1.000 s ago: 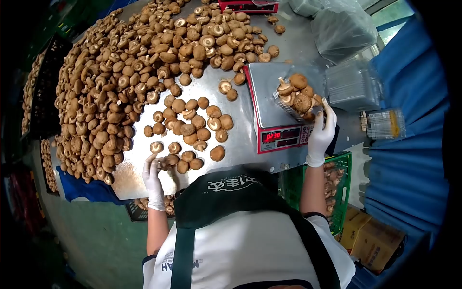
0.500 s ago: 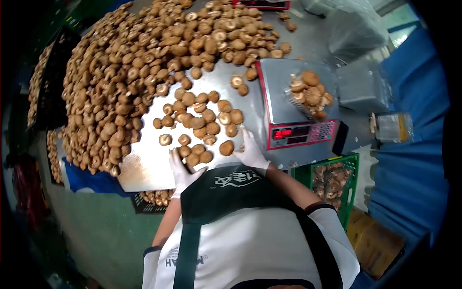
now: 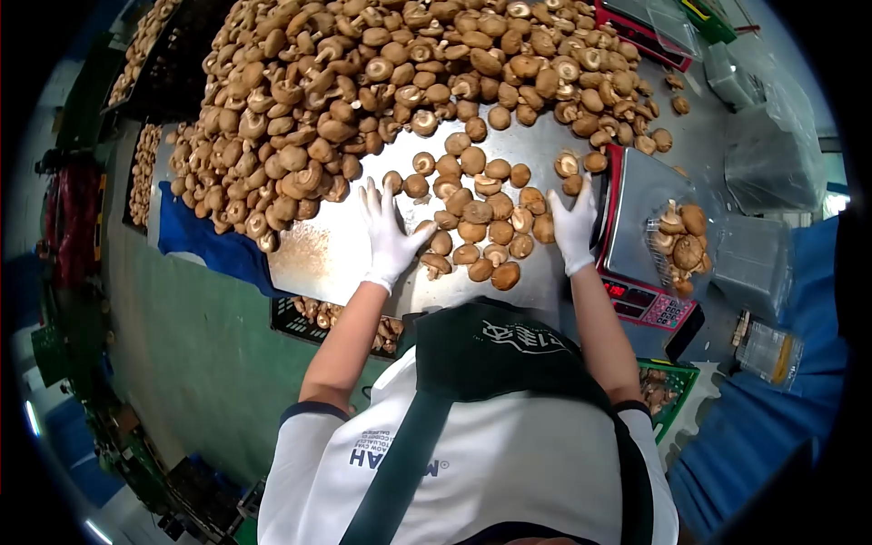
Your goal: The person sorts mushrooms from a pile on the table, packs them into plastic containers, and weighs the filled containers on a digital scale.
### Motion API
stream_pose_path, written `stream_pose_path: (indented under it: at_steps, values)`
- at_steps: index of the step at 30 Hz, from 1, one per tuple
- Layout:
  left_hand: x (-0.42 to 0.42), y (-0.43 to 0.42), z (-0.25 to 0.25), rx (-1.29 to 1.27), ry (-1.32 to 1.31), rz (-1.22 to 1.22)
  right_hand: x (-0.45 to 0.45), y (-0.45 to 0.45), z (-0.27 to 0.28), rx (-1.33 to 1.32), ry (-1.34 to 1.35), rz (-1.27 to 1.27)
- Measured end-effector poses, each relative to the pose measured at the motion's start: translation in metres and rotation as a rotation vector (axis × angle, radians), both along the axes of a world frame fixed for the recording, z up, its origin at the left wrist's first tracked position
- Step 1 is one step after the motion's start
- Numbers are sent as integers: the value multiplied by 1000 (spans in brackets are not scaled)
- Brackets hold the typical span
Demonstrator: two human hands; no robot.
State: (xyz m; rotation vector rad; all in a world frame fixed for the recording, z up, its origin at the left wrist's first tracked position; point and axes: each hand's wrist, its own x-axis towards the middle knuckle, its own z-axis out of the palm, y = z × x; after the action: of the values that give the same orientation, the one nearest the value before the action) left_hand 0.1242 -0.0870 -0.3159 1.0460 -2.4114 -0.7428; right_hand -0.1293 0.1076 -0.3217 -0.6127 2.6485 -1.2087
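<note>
brown mushrooms (image 3: 477,212), white gloves (image 3: 389,247), green apron (image 3: 481,363)

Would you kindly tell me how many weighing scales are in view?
2. The nearer scale stands just right of the right hand; the second scale, only partly visible, is at the upper right beside the mushroom pile. Others could be hidden.

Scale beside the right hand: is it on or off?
On: the scale shows red digits glowing on its front panel.

Shiny metal tabletop (image 3: 341,232), matt mushrooms (image 3: 318,100), smooth metal scale plate (image 3: 639,202), glossy plastic boxes (image 3: 752,263), matt cloth curtain (image 3: 749,459)
</note>
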Motion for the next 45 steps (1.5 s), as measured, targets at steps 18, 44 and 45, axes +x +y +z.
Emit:
stream_pose_path:
  at_steps: [18, 44, 45]
  values:
    - [-24, 18, 4, 110, -36, -213, 82, -50, 41, 136, 224, 693]
    - [-25, 42, 69, 2345, 1180, -148, 81, 2, 82, -1036, -1255, 439]
    - [-26, 45, 69, 2366, 1203, -196, 83, 1, 83, -1028, -1270, 423]
